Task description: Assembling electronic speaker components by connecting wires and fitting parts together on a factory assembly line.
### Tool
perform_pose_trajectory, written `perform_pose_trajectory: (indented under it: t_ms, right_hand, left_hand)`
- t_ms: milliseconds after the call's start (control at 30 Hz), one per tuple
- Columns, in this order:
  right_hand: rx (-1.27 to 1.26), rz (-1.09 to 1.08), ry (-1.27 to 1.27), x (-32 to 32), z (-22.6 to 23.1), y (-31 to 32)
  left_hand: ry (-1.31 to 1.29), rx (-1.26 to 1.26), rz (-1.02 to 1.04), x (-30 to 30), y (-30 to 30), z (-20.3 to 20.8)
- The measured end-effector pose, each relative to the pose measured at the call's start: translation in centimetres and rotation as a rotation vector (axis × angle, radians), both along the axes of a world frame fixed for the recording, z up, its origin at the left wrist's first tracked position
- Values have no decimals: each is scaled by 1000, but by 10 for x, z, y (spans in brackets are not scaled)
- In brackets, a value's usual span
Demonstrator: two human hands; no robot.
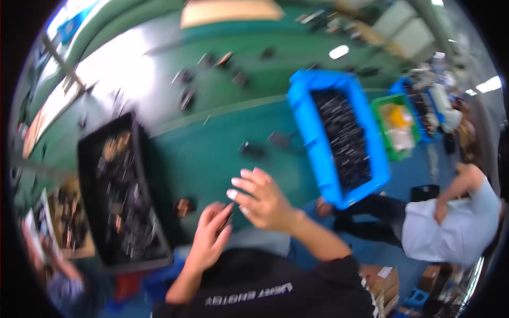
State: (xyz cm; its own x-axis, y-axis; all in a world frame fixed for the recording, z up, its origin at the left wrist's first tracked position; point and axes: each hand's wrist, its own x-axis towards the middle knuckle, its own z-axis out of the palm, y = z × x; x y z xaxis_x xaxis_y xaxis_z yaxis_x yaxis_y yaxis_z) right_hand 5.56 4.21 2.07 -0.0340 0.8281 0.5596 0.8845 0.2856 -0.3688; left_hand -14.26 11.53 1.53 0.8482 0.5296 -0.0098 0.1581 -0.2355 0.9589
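My left hand (pixel 208 241) is closed on a small dark part (pixel 227 216), pinched between thumb and fingers; blur hides its exact kind. Just right of it, my right hand (pixel 263 203) hovers with fingers stretched out and holds nothing that I can see. Beyond the hands, a small black part (pixel 252 149) lies on the green table (pixel 212 140), with another dark piece (pixel 279 139) beside it. A dark, copper-coloured part (pixel 184 207) rests to the left of my left hand, near the black crate (pixel 142 175).
The black crate at left holds many dark parts. At right, a blue crate (pixel 303 124) is filled with black pieces, beside a green bin (pixel 383 124) with yellow and white contents. Loose parts lie farther back. One person (pixel 450 228) sits at right; another person's arm (pixel 66 267) shows lower left.
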Motion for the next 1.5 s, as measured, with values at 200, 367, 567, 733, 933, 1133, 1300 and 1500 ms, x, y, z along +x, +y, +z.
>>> perform_pose_trajectory:
  t_ms: [200,367,567,733,933,1133,1300,1500]
  right_hand:
    - [-435,249,325,-1,9,-4]
    - [-393,236,507,-16,7,-13]
    - [-184,140,390,-30,6,-18]
    - [-199,75,380,-42,8,-26]
    - [-216,63,487,-46,8,-30]
    - [-307,94,630,-46,9,-35]
    - [-316,155,785,-43,6,-40]
    - [-303,132,696,-44,3,-44]
  left_hand:
    - [-72,159,157,-1,-7,1]
    - [-143,-297,221,-15,-10,3]
    - [14,-842,259,-20,-6,26]
    - [-115,-298,170,-25,-10,8]
    - [-91,-233,28,-26,-8,7]
    - [-108,-380,66,-25,-13,2]
    - [-177,-521,77,-26,-12,3]
    - [-157,-829,161,-26,-22,7]
